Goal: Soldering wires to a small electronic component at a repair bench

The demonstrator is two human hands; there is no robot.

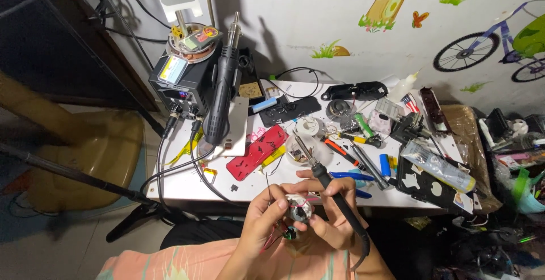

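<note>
Gripping round metal part (297, 208), slim black soldering iron (335, 192).

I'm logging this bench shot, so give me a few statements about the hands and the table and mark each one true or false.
1. The right hand holds a soldering iron. True.
2. The left hand is flat on the table. False: it is raised in front of the table, gripping a small round part with thin wires hanging from it.
3. A red phone case lies on the table. True.
4. The black hot-air wand lies on the floor. False: it stands upright beside the rework station at the table's left end.
5. The iron's tip points toward the person's body. False: it points away, over the table.
</note>
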